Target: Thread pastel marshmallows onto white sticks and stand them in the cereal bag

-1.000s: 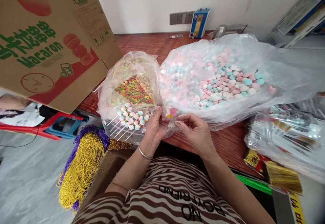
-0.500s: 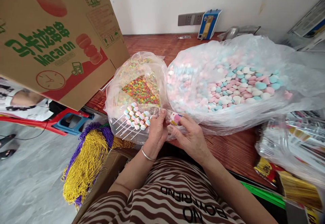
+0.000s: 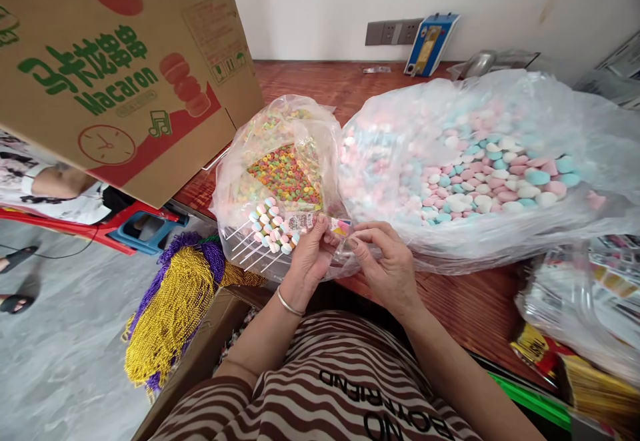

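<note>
My left hand (image 3: pixel 314 253) is closed on a small printed plastic wrapper (image 3: pixel 341 227), the thumb lying on top. My right hand (image 3: pixel 389 269) has its thumb and fingers pinched together at the wrapper's clear right end. Just left of my left hand, several marshmallow skewers (image 3: pixel 273 226) on white sticks lie on a clear plastic bag (image 3: pixel 227 191). That bag holds small colourful ring-shaped candies (image 3: pixel 290 177). To the right, a big clear bag (image 3: pixel 390 111) lies open, full of pink, blue and white marshmallows (image 3: pixel 480 184).
A large cardboard carton (image 3: pixel 165 47) stands at the left of the wooden table (image 3: pixel 465 301). Gold and purple bead strands (image 3: pixel 173 314) hang below. A blue device (image 3: pixel 433 44) leans by the wall sockets. Plastic packs (image 3: pixel 565 294) lie at right. Another person's arm (image 3: pixel 60 184) shows at far left.
My right hand has moved right, its fingertips now at the clear end of the wrapper. The left hand keeps its grip. The whole view has shifted slightly.
</note>
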### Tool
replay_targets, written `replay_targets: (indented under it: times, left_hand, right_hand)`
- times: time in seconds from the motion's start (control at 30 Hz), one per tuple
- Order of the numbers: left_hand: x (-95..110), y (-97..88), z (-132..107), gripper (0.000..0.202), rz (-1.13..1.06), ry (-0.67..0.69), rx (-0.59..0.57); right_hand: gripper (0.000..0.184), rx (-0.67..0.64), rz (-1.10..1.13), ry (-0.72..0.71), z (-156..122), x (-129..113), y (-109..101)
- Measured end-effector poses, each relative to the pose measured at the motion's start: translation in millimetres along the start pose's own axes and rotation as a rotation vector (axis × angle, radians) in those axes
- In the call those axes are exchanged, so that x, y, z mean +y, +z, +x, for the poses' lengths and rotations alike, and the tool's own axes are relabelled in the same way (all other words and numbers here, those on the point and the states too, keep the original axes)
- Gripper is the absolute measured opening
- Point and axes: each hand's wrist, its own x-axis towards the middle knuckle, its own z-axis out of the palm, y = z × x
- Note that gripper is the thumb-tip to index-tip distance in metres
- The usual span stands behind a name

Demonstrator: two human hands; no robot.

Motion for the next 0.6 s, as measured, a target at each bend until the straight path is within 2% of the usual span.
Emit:
replay_targets:
  times: [0.07,0.2,0.37,0.5,0.6]
  left_hand:
    - [-1.0,-2.4,2.0,0.037,0.001,-0.015,0.005]
    - [-6.3,-8.1,3.9,0.033,0.008,-0.036,-0.025]
    - [-12.7,-10.0,1.7,0.037,0.021,0.002,-0.044]
    - [-12.6,-7.7,-2.5,0.04,0.078,-0.026,-0.121]
    - [-10.8,-7.6,-2.9,0.04,0.087,0.002,-0.139]
  right_hand:
    - [0.009,0.01,-0.02,-0.01,0.5,0.0,1.9]
    - [0.016,-0.018,-0.031,-0.01,-0.3,3.9,10.2]
    - [0.02,-0.059,-0.005,-0.002,-3.7,12.7,21.0]
    - [0.022,-0.002,-0.051,0.038,-5.2,16.7,19.7]
    - [0.022,-0.005,-0.069,0.05,-5.8,18.5,16.2]
